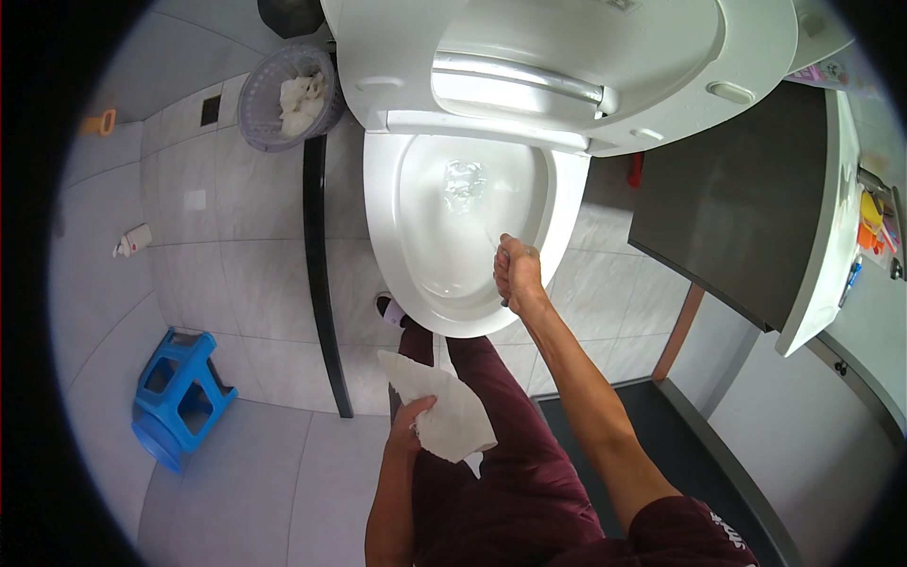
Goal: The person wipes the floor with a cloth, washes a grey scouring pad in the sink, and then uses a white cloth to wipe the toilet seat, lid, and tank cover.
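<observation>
My left hand grips an off-white sheet of paper or thin cloth in front of my dark red trousers. A small white tip hangs below its lower edge. Over the right side of the white toilet bowl, my right hand is closed in a fist. It wraps round a slim object, of which only a dark end shows below the fist; a faint thin line runs from the fist toward the water. The raised toilet seat and lid stand behind the bowl. Ripples show in the water.
A translucent wastebasket with crumpled tissue stands back left. A black raised strip crosses the floor. A blue plastic stool and a white bottle are at left. At right, a dark-sided cabinet projects toward the toilet.
</observation>
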Tool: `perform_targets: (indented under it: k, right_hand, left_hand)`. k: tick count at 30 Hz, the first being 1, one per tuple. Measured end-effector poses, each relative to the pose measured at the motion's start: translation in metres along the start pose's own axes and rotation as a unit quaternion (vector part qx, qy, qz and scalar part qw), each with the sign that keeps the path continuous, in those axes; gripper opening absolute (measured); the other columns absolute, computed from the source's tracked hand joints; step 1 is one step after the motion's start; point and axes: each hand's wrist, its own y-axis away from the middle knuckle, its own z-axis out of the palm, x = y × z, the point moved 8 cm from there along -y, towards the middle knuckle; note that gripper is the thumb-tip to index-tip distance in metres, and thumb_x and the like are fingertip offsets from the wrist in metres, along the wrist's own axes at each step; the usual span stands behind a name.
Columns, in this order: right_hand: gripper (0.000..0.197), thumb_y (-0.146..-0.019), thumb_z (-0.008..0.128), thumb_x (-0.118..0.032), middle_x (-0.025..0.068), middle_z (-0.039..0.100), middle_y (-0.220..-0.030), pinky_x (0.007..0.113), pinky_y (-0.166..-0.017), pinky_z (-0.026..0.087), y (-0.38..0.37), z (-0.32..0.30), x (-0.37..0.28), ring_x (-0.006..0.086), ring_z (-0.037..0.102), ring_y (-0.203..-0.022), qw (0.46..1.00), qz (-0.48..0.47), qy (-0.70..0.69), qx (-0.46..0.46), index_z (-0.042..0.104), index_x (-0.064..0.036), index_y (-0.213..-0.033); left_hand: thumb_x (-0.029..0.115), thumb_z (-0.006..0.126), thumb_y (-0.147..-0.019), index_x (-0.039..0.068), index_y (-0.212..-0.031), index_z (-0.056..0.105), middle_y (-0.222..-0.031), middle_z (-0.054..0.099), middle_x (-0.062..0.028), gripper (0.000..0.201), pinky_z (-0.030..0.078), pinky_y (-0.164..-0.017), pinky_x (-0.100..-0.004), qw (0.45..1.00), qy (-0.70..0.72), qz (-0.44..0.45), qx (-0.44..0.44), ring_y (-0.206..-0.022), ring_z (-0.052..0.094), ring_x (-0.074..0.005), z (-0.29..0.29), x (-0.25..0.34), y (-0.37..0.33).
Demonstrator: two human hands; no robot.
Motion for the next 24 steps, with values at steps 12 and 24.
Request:
perform_targets:
  k: [12,24]
  right_hand:
    - [0.032,-0.080,0.045,-0.021,-0.0029,0.031,-0.042,0.025,-0.028,0.014,-0.015,0.002,0.010,0.0074,0.021,-0.030,0.999,-0.019,0.024,0.013,0.036,-0.0115,-0.051]
    - [0.037,-0.081,0.045,-0.024,-0.0028,0.028,-0.040,0.025,-0.029,0.015,-0.011,-0.003,0.002,0.0080,0.019,-0.030,0.998,-0.045,0.051,-0.001,0.034,-0.0113,-0.048]
  left_hand:
    - [0.013,0.051,-0.082,0.002,-0.111,0.050,-0.100,0.060,-0.0101,0.032,0.049,-0.078,-0.0329,1.000,-0.002,-0.008,-0.009,-0.090,0.060,-0.0217,-0.008,-0.005,-0.002]
    - [0.012,0.052,-0.081,0.003,-0.111,0.051,-0.099,0.060,-0.0100,0.031,0.049,-0.078,-0.0332,1.000,-0.023,0.005,0.001,-0.089,0.060,-0.0222,0.005,-0.002,-0.002]
